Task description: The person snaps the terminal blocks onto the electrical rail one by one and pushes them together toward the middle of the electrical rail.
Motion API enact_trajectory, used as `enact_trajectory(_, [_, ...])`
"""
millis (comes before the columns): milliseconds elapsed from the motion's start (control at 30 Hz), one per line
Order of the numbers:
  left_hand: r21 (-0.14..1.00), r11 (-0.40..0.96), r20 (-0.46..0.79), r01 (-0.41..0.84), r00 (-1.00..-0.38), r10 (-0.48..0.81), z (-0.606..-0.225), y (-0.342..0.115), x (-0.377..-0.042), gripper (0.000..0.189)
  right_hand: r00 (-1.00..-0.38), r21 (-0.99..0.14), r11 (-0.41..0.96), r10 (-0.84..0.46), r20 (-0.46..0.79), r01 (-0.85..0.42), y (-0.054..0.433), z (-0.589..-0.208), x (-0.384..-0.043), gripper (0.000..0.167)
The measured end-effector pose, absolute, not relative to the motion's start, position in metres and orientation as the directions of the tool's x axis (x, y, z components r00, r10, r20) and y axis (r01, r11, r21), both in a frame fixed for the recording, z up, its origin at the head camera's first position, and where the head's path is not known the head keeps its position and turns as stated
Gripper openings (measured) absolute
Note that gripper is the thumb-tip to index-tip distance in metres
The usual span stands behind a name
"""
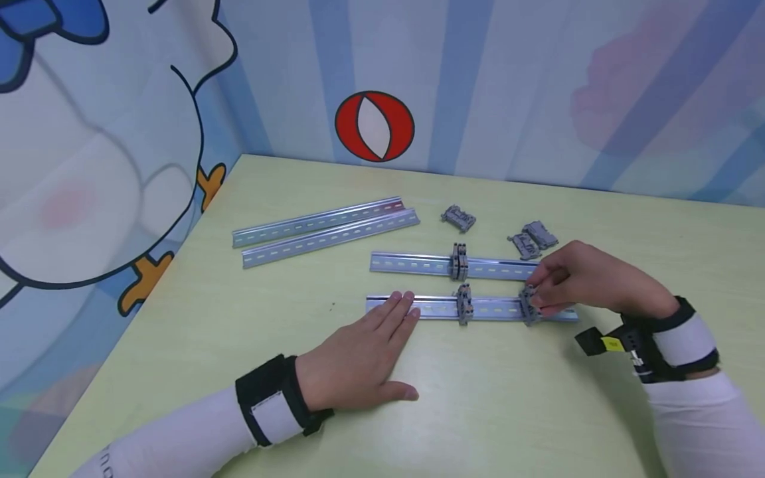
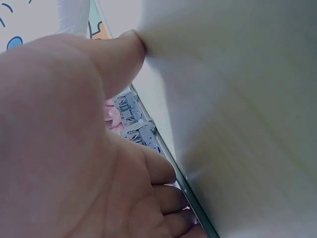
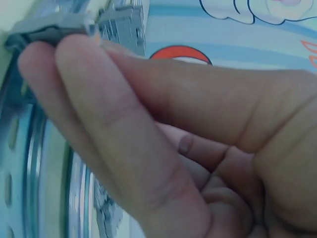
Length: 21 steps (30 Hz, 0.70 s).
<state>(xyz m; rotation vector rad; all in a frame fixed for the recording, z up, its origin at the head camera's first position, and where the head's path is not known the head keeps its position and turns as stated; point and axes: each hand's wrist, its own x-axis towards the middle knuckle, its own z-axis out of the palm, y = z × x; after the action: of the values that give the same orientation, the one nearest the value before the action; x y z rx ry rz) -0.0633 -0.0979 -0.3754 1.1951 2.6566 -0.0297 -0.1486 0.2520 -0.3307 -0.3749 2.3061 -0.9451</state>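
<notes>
Straight fingers of my left hand rest on the left end of the nearer slotted metal DIN rail, the thumb spread out on the table. My right hand pinches a grey terminal block between thumb and fingertips, at the right part of that rail. The right wrist view shows the pinched block close up; whether it is fully seated cannot be told. Another grey terminal block stands upright mid-rail. Just behind lies a second DIN rail bearing upright terminal blocks, its right end hidden by my right hand.
Two longer DIN rails lie side by side at the back left. A loose terminal block lies behind the second rail, and two more loose blocks touch farther right. A patterned wall borders the table.
</notes>
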Motion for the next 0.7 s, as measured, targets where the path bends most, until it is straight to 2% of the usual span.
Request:
enact_trajectory(267, [0.077, 0.668, -0.212, 0.74, -0.642, 0.737, -0.374, -0.097, -0.063, 0.098, -0.786, -0.765, 0.643, -0.466, -0.407, 0.016, 0.239, -0.336, -0.146, 0.034])
enact_trajectory(700, [0.07, 0.663, -0.208, 0.746, -0.639, 0.741, -0.374, -0.097, -0.063, 0.098, -0.816, -0.789, 0.615, -0.463, -0.346, -0.014, 0.218, -0.342, -0.141, 0.029])
